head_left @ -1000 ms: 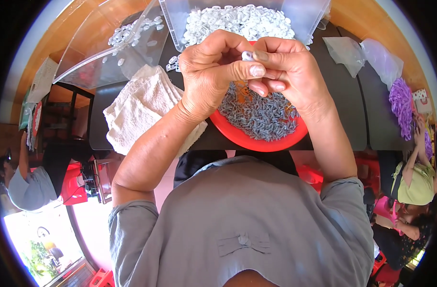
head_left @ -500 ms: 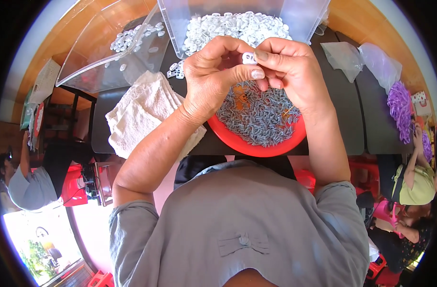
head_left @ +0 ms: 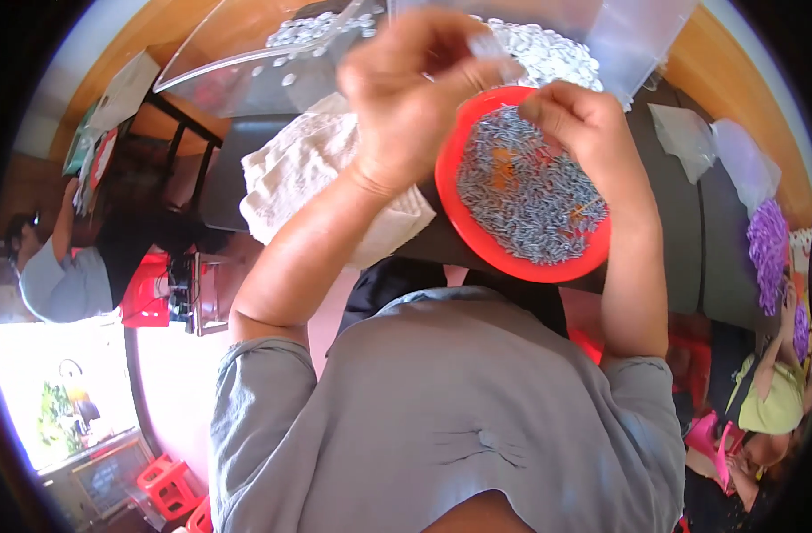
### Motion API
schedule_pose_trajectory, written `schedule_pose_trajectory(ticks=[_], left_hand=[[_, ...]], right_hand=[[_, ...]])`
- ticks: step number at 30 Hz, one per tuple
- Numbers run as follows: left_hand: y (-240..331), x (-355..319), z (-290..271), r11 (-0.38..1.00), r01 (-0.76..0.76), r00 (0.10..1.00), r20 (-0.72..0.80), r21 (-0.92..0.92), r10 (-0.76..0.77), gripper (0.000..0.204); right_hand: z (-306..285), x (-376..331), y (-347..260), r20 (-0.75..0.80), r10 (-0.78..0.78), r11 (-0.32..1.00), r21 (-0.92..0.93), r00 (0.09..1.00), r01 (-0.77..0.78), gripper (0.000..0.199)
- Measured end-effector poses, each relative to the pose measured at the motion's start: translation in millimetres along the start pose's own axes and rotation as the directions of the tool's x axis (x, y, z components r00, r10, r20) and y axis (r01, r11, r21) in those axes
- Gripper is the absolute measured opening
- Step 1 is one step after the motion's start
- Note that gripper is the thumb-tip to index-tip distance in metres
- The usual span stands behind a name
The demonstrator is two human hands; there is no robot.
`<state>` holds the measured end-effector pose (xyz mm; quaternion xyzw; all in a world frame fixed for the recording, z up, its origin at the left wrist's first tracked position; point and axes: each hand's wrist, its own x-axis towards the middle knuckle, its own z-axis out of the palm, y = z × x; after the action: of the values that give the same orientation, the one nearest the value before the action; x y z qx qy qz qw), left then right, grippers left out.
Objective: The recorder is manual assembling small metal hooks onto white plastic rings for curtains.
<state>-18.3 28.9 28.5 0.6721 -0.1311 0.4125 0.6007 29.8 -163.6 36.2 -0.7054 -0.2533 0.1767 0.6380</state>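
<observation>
My left hand (head_left: 401,111) is raised above the table, smeared by motion. Between its thumb and forefinger shows a blurred whitish piece (head_left: 487,46), which looks like one of the small white plastic pieces. Over the red bowl (head_left: 530,269) my right hand (head_left: 594,133) has its thumb and fingers pinched together at the bowl's far right side. Whatever those fingertips hold is hidden or too small to make out. Many small grey screws (head_left: 530,213) fill the bowl, with some orange showing among them. Behind the hands lies a heap of white plastic pieces (head_left: 557,55) in a clear bin (head_left: 641,44).
A folded whitish cloth (head_left: 290,178) lies left of the bowl. Behind it, a second clear container (head_left: 219,62) holds more white pieces (head_left: 308,31). Plastic bags (head_left: 681,133) and a purple bundle (head_left: 766,249) are at the right. Other people sit at both sides.
My hands have parted from the white piece they held together. The left moved up and away with a whitish piece; the right came down to the bowl. The whole view has shifted.
</observation>
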Motion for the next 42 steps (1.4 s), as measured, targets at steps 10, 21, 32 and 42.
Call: schedule_pose_trajectory(ticks=[10, 21, 32, 42], left_hand=[[-4, 82, -94, 0.332, -0.402, 0.834, 0.192, 0.853, 0.517, 0.014], [-67, -10, -66, 0.483, -0.249, 0.875, 0.408, 0.840, -0.259, 0.018], [-77, -9, -70, 0.505, -0.181, 0.812, 0.418, 0.844, -0.407, 0.015], [-33, -8, -33, 0.661, 0.750, 0.626, 0.352, -0.028, -0.696, 0.011]], right_hand=[[10, 7, 39, 0.286, -0.135, 0.423, -0.849, 0.949, 0.316, 0.010], [13, -1, 30, 0.276, -0.119, 0.447, -0.843, 0.954, 0.299, 0.010], [-2, 8, 37, 0.160, -0.255, 0.629, -0.721, 0.954, 0.289, 0.004], [-4, 9, 22, 0.001, -0.113, 0.963, -0.246, 0.994, 0.110, 0.009]])
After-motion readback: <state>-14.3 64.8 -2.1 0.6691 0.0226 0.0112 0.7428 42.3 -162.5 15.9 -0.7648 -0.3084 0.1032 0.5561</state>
